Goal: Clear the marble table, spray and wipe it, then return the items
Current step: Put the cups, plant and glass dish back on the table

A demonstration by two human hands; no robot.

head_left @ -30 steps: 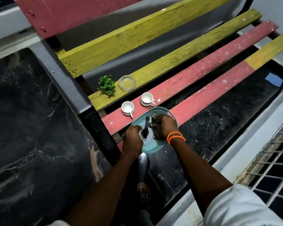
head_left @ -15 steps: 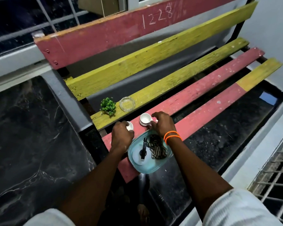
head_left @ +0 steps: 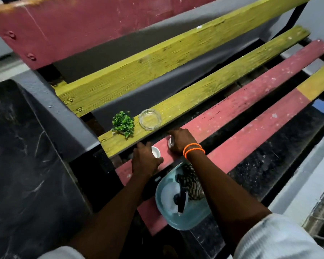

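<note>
Fingers of the left hand (head_left: 146, 161) curl over a small white ceramic cup (head_left: 155, 152) on the red seat slat (head_left: 251, 101) of the painted wooden bench; whether they truly grip it or only cover it cannot be told. Fingers of the right hand (head_left: 180, 140), its wrist ringed by two orange bead bracelets (head_left: 194, 150), wrap a second small white cup (head_left: 171, 142) on the same slat, with only the cup's left side showing.

Just behind the wrists, a pale blue oval plastic tray (head_left: 168, 212) sits on the front red slat (head_left: 266, 126), its near end overhanging the slat's edge. It carries a spray bottle with a black nozzle (head_left: 181, 198) and a dark striped cloth (head_left: 192, 186), the two touching.

On the yellow slat (head_left: 223, 81) beyond the cups stand a small green artificial plant (head_left: 124, 124) and a clear glass ashtray (head_left: 150, 119), near each other but apart; the rest of that slat runs bare to the right. Dark gaps separate the slats. The black white-veined marble table (head_left: 26, 174) lies to the left, beside the bench end, its surface bare in view.

No writing can be read now; half a second ago the chalked "1228" on the red backrest plank (head_left: 73, 25) was in view, and the camera has since dipped closer. Both hands have closed further over the cups since then, and the tray holds its place.
</note>
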